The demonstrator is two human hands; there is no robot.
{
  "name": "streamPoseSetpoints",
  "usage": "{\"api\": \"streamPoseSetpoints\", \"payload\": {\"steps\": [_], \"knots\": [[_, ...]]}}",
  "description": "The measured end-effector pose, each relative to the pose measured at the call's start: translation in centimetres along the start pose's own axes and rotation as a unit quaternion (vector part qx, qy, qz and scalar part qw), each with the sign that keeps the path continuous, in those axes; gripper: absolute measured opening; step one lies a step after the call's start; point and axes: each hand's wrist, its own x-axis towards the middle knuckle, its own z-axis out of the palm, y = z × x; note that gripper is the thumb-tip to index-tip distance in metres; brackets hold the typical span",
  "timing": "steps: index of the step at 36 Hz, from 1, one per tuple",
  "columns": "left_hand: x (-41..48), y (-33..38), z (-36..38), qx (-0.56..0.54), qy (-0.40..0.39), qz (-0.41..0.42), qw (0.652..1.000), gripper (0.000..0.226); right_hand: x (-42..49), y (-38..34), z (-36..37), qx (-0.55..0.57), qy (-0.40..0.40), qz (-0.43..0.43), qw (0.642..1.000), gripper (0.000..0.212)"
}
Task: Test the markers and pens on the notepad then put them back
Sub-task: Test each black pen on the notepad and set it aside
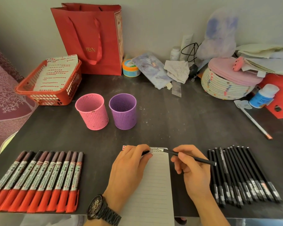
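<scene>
The right hand's [193, 173] grip is closed on a pen [201, 160], tip at the notepad's [155, 185] top; the left hand [131, 168] pinches what seems its cap [145, 152]. Looks light, stiff, slick; best held near the tip.

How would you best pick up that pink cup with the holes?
Probably from above, pinching the rim of the pink cup: it stands upright with its mouth open and nothing shows inside. Its left wall is free for a side grasp too; the purple cup stands close on the other side.
</scene>
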Motion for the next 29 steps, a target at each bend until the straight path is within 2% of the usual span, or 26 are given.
{"api": "streamPoseSetpoints", "payload": {"steps": [6, 10, 29], "knots": [[-0.09, -0.45, 0.15, -0.008, 0.001, 0.014, 1.000, 0.016, 0.06, -0.01, 0.23, -0.018, 0.008, 0.002, 1.000, 0.013], [-0.15, -0.84, 0.39, -0.012, 0.007, 0.018, 1.000, 0.017, 0.02, 0.00, 0.25, -0.037, 0.016, 0.003, 0.999, 0.021], [-0.20, -0.89, 0.22, -0.021, 0.014, 0.042, 0.999, 0.019, 0.16, -0.01, 0.61, -0.143, 0.009, 0.020, 0.989, 0.011]]}}
